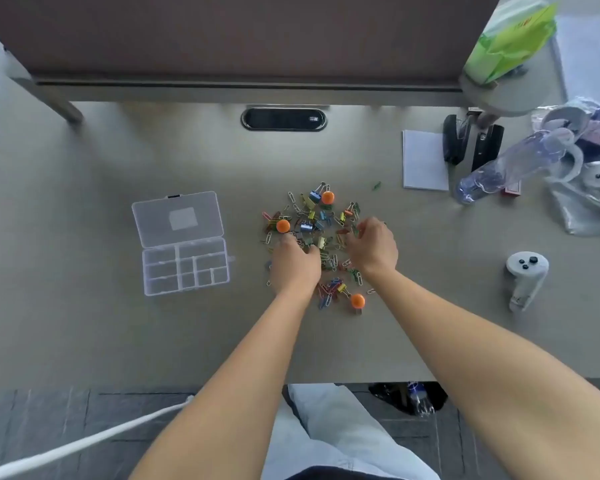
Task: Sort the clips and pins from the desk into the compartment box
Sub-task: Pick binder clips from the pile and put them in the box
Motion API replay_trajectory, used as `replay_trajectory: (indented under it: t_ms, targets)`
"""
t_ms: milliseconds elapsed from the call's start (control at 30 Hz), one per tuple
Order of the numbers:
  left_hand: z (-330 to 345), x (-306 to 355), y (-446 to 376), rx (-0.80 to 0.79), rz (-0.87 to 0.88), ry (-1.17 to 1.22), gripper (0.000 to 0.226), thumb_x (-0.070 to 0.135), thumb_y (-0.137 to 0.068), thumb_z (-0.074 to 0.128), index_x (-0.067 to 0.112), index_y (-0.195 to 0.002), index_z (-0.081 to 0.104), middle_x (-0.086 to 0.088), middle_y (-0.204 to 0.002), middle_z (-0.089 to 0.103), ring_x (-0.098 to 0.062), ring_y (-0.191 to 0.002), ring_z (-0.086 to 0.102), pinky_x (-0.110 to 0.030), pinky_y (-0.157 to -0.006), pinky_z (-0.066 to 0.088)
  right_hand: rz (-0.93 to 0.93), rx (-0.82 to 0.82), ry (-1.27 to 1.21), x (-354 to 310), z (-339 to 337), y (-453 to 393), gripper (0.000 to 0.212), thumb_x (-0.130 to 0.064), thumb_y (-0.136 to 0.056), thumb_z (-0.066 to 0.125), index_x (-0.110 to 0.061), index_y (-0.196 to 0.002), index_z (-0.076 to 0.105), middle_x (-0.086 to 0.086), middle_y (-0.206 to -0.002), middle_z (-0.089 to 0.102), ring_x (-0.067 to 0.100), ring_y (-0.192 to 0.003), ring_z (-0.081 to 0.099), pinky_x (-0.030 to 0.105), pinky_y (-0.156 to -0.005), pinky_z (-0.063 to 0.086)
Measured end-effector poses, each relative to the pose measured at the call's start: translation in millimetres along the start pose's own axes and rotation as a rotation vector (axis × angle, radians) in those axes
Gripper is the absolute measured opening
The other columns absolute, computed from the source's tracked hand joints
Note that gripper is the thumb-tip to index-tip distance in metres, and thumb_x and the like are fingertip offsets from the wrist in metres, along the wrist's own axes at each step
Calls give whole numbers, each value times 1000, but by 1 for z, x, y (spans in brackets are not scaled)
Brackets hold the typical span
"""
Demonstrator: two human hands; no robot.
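Both hands (293, 263) curled on clips (312, 226)

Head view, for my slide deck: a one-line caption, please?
Both hands, left and right, in a clip pile beside the open, empty compartment box.

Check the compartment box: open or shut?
Open. The compartment box has its clear lid folded back flat on the desk, exposing the dividers; compartments look empty.

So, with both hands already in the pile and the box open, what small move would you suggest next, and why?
Probably close the left hand on one kind of clip and carry it left to the compartment box. Its lid is open, its compartments look empty, and the pile of clips and pins is unsorted. The right hand is also in the pile.
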State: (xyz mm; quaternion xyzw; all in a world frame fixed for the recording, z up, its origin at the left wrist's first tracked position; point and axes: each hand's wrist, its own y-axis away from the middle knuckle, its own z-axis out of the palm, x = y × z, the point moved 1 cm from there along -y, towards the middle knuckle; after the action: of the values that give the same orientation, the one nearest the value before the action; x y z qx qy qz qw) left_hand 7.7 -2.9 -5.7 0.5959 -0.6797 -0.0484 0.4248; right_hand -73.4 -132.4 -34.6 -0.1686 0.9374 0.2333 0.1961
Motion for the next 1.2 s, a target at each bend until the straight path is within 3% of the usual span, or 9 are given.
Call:
replay_trajectory:
  t_ms: [167, 300, 700, 967, 1200]
  targets:
    - [6, 9, -25, 53, 8, -119, 31, 36, -94, 60, 14, -116, 55, -6, -108, 68, -29, -96, 67, -40, -77, 56, 64, -7, 144, 3, 3, -10, 16, -31, -90, 63, -18, -96, 59, -2, -90, 59, 24, -81, 56, 32, -66, 42]
    - [19, 21, -43, 103, 65, -203, 29, 36, -95, 61, 16, -115, 56, -5, -101, 70, -29, -91, 67, -34, -63, 46, 67, -20, 151, 15, 8, -18, 10, -29, -91, 63, -19, -91, 65, 1, -91, 66, 24, -79, 59, 31, -65, 43]
    - [37, 15, -63, 174, 200, -366, 19, 17, -95, 64, 14, -110, 52, -5, -102, 70, -24, -83, 68, -31, -55, 41, 120, 9, -247, 32, 7, -22, 6, -20, -92, 68, -15, -93, 72, -1, -83, 71, 20, -80, 68, 35, -73, 58]
    - [34, 14, -70, 179, 188, -323, 18, 21, -98, 59, 11, -110, 52, -7, -100, 68, -25, -81, 65, -31, -55, 39, -5, 42, 30, 20, 7, -31, 15, -22, -93, 64, -19, -106, 72, 0, -97, 73, 25, -86, 66, 33, -71, 53]
    - [29, 10, -72, 177, 173, -225, 13, 21, -93, 51, 11, -101, 50, -2, -81, 60, -24, -65, 57, -27, -48, 32, -186, 25, 25, -21, 10, -58, 20, -12, -93, 61, -13, -112, 70, 3, -103, 70, 21, -87, 61, 32, -69, 50]
